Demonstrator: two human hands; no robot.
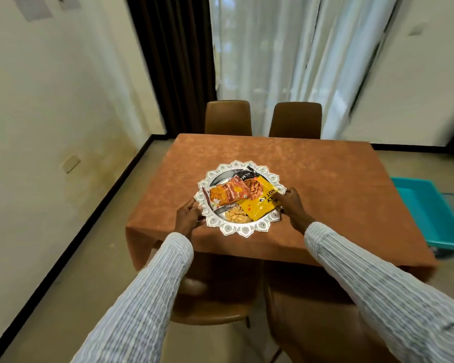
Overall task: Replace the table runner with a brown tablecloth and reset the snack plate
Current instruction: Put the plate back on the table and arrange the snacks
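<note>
Both hands' fingers grip the scalloped silver plate (236,230) of glossy packets on brown tablecloth (325,179).

Both arms wear long sleeves of pale fabric with fine blue-grey stripes (the weave looks ribbed or crinkled). The left sleeve (152,286) and right sleeve (372,279) end at the wrists, leaving the hands bare.

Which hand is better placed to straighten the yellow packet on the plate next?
Right, probably. The right hand grips the plate rim right beside the yellow packet, touching its edge. The left hand holds the opposite rim, farther away.
</note>
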